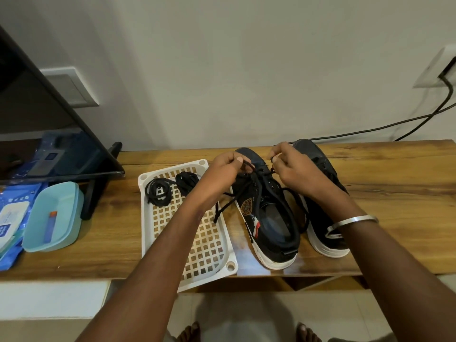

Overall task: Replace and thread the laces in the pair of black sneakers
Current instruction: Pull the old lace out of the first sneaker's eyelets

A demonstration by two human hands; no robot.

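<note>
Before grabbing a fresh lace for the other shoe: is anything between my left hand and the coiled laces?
Nothing visible. The coiled laces lie uncovered in the white tray, just left of your left hand, which pinches the lace.

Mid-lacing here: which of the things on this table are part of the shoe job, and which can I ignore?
Part of the job:
left sneaker, lace pinched by left hand and right hand
right sneaker
coiled black laces in the white tray

Lying about:
blue tub
blue packets
screen
wall cable
</note>
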